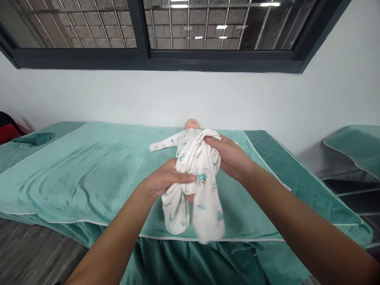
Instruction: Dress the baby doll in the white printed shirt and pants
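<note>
White sleepsuit: over doll, between left hand and right hand.
Left hand: pinching sleepsuit.
Right hand: gripping sleepsuit, nearer doll's head.

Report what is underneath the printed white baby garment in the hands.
A small skin-coloured part of the doll shows between the dangling legs of the garment, with the teal bedspread underneath. The rest is covered by the bunched fabric.
</note>
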The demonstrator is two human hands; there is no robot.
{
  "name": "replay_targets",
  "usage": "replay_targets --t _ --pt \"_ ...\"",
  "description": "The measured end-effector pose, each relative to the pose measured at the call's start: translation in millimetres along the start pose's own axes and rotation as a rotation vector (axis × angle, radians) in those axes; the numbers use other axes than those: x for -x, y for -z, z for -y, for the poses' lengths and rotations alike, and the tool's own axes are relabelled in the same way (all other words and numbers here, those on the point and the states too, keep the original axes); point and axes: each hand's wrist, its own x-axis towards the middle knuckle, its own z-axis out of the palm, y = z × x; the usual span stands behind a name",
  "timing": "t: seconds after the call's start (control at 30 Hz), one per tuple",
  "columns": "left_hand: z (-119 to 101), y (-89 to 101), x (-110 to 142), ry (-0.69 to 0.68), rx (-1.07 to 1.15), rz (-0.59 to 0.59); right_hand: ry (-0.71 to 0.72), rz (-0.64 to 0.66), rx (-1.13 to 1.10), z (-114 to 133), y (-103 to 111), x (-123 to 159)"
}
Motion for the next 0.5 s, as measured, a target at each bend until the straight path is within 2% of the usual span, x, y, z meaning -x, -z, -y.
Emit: replay_targets --t 0.07,0.13,0.2,0.27,0.33,0.4,0.5 --pt "4.5 0.6 0.9 0.026 -0.018 0.000 -0.036 -0.045 -0.035 -3.3 -1.6 -1.3" --pt "5.3 -1.7 -1.6 -0.030 0.048 -0.074 -0.066 -0.046 -0.040 -8.4 -3.6 0.7" --pt "2.7 -5.3 -6.3 -0.130 0.144 -0.145 -0.100 0.042 -0.001 -12.9 -4.4 5.0" --pt "-1.6 -8.1 -10.6 -0.206 0.216 -0.181 -0.157 0.194 0.077 -15.4 -4.1 9.8" --pt "-4.9 -9.2 -12.3 -0.210 0.258 -0.190 -0.201 0.290 0.152 -15.7 -3.8 13.0" --pt "-5.3 -8.8 -10.8 -0.140 0.278 -0.171 -0.191 0.275 0.146 -14.4 -4.3 13.0" --pt "0.0 -8.3 -4.9 0.004 0.267 -0.085 -0.076 0.114 0.001 -10.4 -6.0 7.0"
